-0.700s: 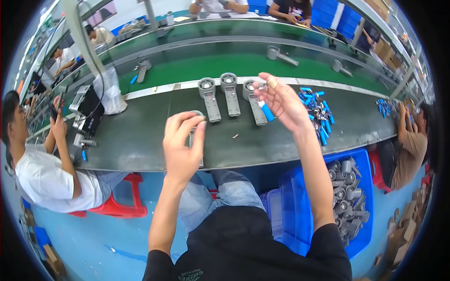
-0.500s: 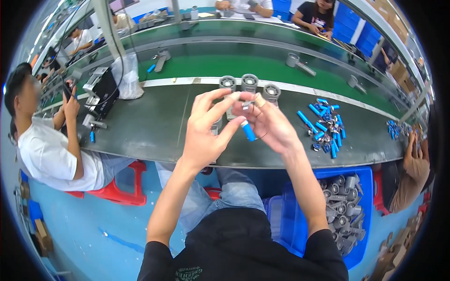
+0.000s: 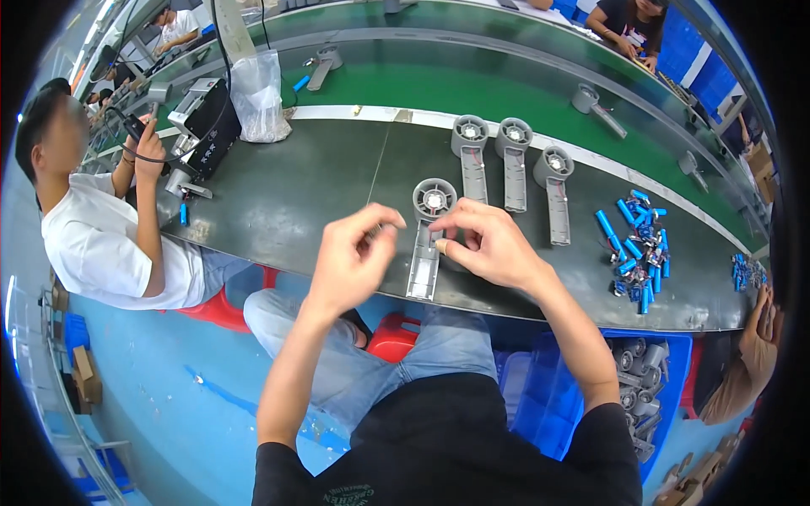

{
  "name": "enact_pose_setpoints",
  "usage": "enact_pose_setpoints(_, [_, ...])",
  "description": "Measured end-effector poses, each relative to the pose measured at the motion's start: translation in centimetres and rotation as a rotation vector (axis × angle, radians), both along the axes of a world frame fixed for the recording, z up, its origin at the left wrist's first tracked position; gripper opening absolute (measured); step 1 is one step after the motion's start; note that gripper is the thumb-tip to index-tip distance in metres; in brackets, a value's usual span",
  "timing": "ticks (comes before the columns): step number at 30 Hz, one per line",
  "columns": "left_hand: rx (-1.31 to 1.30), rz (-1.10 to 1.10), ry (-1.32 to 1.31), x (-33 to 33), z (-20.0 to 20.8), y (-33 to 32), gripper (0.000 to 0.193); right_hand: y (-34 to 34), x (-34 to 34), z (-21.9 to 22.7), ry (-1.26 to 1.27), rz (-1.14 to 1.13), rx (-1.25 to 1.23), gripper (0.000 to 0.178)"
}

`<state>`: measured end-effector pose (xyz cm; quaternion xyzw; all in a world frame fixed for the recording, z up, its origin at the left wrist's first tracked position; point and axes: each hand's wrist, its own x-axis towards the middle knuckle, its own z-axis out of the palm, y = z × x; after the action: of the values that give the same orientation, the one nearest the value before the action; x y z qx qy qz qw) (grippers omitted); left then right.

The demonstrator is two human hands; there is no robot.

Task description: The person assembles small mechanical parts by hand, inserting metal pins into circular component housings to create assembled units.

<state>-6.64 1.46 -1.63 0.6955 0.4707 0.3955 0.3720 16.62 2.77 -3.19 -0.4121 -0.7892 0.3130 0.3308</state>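
On the dark worktop point(image 3: 337, 169), the gray fan housing point(image 3: 424, 253) lies between my curled left hand point(image 3: 350, 261) and right hand point(image 3: 494, 244), whose grips I cannot tell; this seems fitting work, next wanting careful fingertip alignment.

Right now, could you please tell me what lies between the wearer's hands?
In the head view, a gray handheld fan housing lies between the left hand and right hand.
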Motion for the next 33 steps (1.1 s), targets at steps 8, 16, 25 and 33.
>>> enact_pose_setpoints(8, [0.352, -0.140, 0.395, 1.9, -3.4, 0.8, 0.015, 0.8, -1.0, -2.5, 0.003, -0.031, 0.094, 0.019])
enact_pose_setpoints(16, [0.100, -0.060, 0.050, 2.2, -4.4, 3.2, 0.008, 0.7, -1.4, -3.6, 0.101, -0.168, 0.162, 0.020])
enact_pose_setpoints(25, [0.586, -0.324, 0.580, 1.3, -2.6, 3.1, 0.019, 0.5, -1.0, -3.9, 0.194, -0.242, 0.028, 0.021])
enact_pose_setpoints(33, [-0.374, 0.039, -0.298, 2.4, -3.3, 3.2, 0.007, 0.5, -3.0, -4.6, 0.014, -0.313, 0.478, 0.023])
